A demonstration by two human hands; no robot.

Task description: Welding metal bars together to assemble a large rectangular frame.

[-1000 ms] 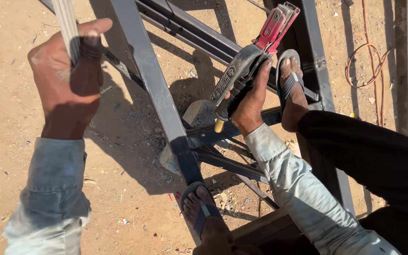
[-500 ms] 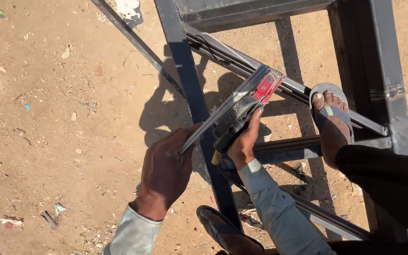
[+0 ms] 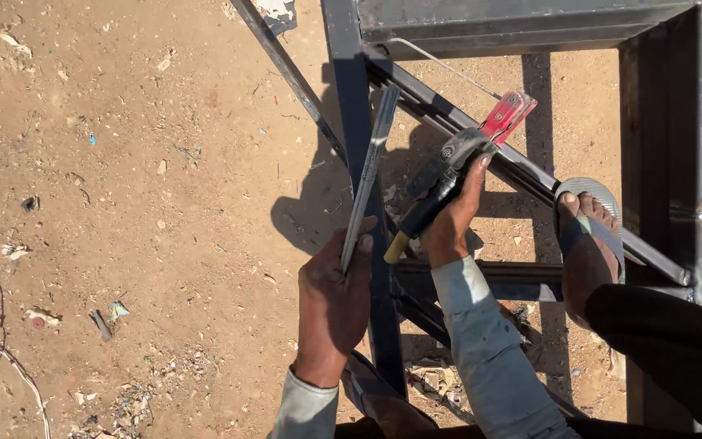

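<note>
The left hand point(image 3: 335, 305) pinches the lower end of a flat metal strip point(image 3: 370, 175) between thumb and curled fingers point(image 3: 361, 244); the strip runs up and away from the fingertips, lying along a dark upright bar of the steel frame point(image 3: 530, 24). The right hand point(image 3: 451, 223) is wrapped tight around a welding electrode holder point(image 3: 457, 167) with red jaws, its fingers closed on the handle, held just beside the strip over a slanted bar. A foot in a sandal point(image 3: 591, 215) rests on the frame, above the sandy ground point(image 3: 123, 203).
</note>
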